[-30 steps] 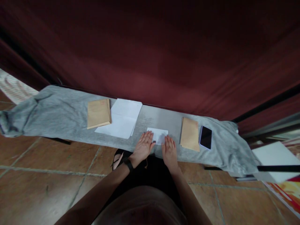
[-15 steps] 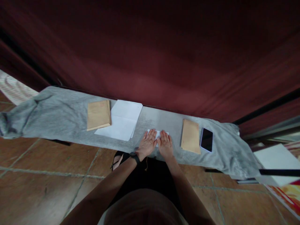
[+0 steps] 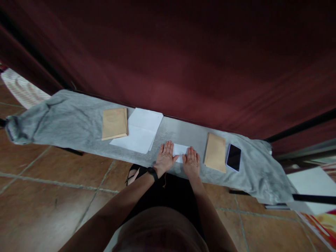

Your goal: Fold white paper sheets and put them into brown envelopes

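Note:
A small folded sheet of white paper (image 3: 180,150) lies on the grey cloth in front of me. My left hand (image 3: 165,158), with a dark band on its wrist, rests flat on the paper's left end, fingers stretched out. On its right end my right hand (image 3: 191,161) lies flat too, fingers straight. Both thumbs point inward, and the middle of the paper shows between the hands. Larger white sheets (image 3: 143,129) with a crease lie to the left, partly under a stack of brown envelopes (image 3: 114,123). To the right is another stack of brown envelopes (image 3: 215,152).
A phone (image 3: 233,157) with a pale purple edge lies right of the envelopes. The grey cloth (image 3: 70,117) covers a long narrow bench top. Behind it hangs a dark red curtain (image 3: 168,70). Brown floor tiles (image 3: 65,203) show below, and a white board (image 3: 312,185) is at the far right.
My hands have moved apart toward the two ends of the folded paper, so more of its middle shows. The whole view has shifted slightly.

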Tool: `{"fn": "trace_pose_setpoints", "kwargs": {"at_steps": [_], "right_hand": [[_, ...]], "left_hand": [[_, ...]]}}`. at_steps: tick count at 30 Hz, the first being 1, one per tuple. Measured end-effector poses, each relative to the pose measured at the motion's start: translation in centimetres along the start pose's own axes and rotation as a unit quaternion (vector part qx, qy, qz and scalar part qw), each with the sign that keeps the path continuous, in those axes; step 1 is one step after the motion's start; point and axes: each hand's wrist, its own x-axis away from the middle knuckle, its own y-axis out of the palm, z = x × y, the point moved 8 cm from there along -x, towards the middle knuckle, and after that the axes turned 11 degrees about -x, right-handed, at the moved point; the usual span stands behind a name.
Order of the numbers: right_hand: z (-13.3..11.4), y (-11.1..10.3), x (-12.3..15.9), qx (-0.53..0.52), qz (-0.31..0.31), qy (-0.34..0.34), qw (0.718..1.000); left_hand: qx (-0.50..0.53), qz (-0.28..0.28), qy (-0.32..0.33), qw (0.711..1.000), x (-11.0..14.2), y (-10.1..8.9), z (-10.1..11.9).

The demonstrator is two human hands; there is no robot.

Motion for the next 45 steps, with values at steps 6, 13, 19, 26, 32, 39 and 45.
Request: {"fn": "trace_pose_setpoints", "kwargs": {"at_steps": [6, 13, 19, 26, 32, 39, 45], "right_hand": [[0.7, -0.3, 0.8, 0.003, 0.025, -0.008, 1.000], [1.5, -0.9, 1.7, -0.009, 0.062, -0.007, 0.998], [1.8, -1.6, 2.2, -0.021, 0.082, 0.004, 0.996], [-1.5, -1.0, 2.2, -0.023, 0.037, -0.042, 0.998], [-3.6, 0.2, 2.8, -0.019, -0.027, -0.081, 0.996], [-2.0, -0.9, 3.3, -0.009, 0.008, -0.058, 0.998], [-1.6, -1.3, 3.9, -0.007, 0.022, -0.054, 0.998]], "left_hand": [[-0.009, -0.010, -0.002, 1.000, 0.0, 0.0, 0.2], [-0.044, -0.078, -0.004, 0.996, -0.2, 0.3, 0.4], [-0.038, -0.077, -0.003, 0.996, -0.1, 0.1, 0.4], [-0.009, -0.049, -0.002, 0.999, -0.1, 0.2, 0.0], [0.003, -0.021, 0.009, 1.000, 0.2, -0.1, -0.4], [-0.011, 0.002, 0.018, 1.000, 1.7, -0.8, -1.5], [-0.040, 0.010, 0.021, 0.999, 2.8, -1.8, -2.1]]}}
